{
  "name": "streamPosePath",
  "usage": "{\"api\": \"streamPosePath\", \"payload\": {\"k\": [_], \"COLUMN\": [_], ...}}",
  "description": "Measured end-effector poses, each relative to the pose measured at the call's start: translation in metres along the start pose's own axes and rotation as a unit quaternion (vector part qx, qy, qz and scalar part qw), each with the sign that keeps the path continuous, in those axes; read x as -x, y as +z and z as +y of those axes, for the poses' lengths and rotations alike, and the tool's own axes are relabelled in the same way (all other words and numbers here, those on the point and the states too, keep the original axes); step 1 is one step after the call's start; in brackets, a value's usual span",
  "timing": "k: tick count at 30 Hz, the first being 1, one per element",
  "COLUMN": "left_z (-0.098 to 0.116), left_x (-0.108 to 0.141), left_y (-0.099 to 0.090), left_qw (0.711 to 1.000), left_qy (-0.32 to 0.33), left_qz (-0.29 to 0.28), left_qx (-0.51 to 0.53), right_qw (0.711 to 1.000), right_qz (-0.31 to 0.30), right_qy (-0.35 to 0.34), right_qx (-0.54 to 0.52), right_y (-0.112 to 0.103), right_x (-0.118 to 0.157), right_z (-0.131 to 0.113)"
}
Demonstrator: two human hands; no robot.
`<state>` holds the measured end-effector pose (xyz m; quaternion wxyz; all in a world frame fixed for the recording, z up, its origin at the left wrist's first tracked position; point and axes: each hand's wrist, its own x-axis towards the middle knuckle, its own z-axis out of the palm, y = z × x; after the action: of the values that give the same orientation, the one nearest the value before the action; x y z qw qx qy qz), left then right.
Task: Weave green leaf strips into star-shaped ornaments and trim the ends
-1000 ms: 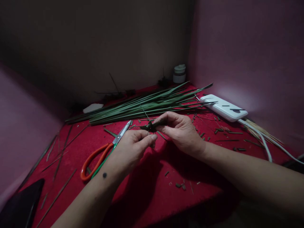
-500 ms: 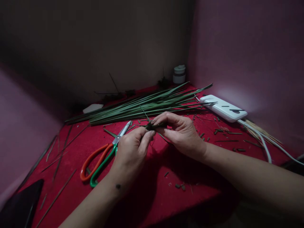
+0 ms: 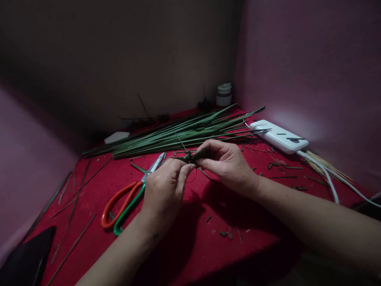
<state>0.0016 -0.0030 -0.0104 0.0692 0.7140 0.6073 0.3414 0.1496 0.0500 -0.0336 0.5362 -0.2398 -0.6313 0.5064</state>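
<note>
Between my two hands is a small dark green piece of folded leaf strips [image 3: 188, 157], with a thin stalk rising from it. My left hand [image 3: 166, 180] pinches its left side between thumb and fingers. On the right, my right hand [image 3: 226, 163] grips the other end of the leaf piece the same way. A thin loop, perhaps thread, hangs under the fingertips. Scissors [image 3: 131, 194] with one orange and one green handle lie partly open beside my left hand. Behind both hands lies a bundle of long green leaves [image 3: 178, 133].
Leaf scraps are scattered over the red tabletop [image 3: 220, 258]. A white power strip [image 3: 278, 137] with cables lies at the right, by the wall. Further back stand a white lidded container [image 3: 224, 94] and a pale flat piece [image 3: 117, 137]. A dark flat object [image 3: 28, 256] lies at lower left.
My right fingertips have shifted slightly right, so more of the knotted middle of the leaf piece shows. My left hand has turned a little and keeps its pinch.
</note>
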Motion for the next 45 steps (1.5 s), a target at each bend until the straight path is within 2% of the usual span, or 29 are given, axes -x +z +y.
{"api": "streamPosePath", "payload": {"k": [5,8,14,18,21,26,30,37,40,45], "left_z": [0.004,0.004,0.001,-0.003,-0.006,-0.007,-0.006,-0.007,-0.009,-0.008], "left_x": [-0.005,-0.004,0.001,0.0,-0.001,0.0,0.0,0.0,0.0,0.001], "left_y": [-0.011,-0.012,-0.001,0.005,0.006,0.004,0.005,0.006,0.006,0.006], "left_qw": [0.975,0.964,0.987,0.999,0.998,0.997,0.995,0.997,0.995,0.991], "left_qy": [-0.123,-0.144,-0.083,-0.002,0.058,0.032,0.018,0.074,0.086,0.106], "left_qz": [-0.079,-0.086,-0.065,-0.016,0.021,0.005,0.0,0.022,0.051,0.077], "left_qx": [0.167,0.208,0.121,0.05,0.013,0.073,0.097,0.023,0.012,-0.005], "right_qw": [0.996,0.997,0.998,1.0,0.999,0.995,0.993,0.996,0.997,0.987], "right_qz": [0.063,0.064,0.046,0.021,0.025,0.066,0.064,0.038,0.034,0.071], "right_qy": [0.036,0.035,-0.036,-0.002,0.016,0.043,0.063,0.034,0.022,0.078], "right_qx": [-0.045,-0.037,0.031,0.015,-0.018,-0.063,-0.08,-0.076,-0.071,-0.12], "right_y": [-0.004,-0.005,-0.001,0.002,0.002,-0.002,-0.003,0.003,0.006,0.001], "right_x": [-0.006,-0.007,-0.003,0.001,0.0,-0.005,-0.007,-0.001,0.002,-0.003], "right_z": [0.004,0.004,0.004,0.004,0.003,0.003,0.002,0.003,0.002,0.002]}}
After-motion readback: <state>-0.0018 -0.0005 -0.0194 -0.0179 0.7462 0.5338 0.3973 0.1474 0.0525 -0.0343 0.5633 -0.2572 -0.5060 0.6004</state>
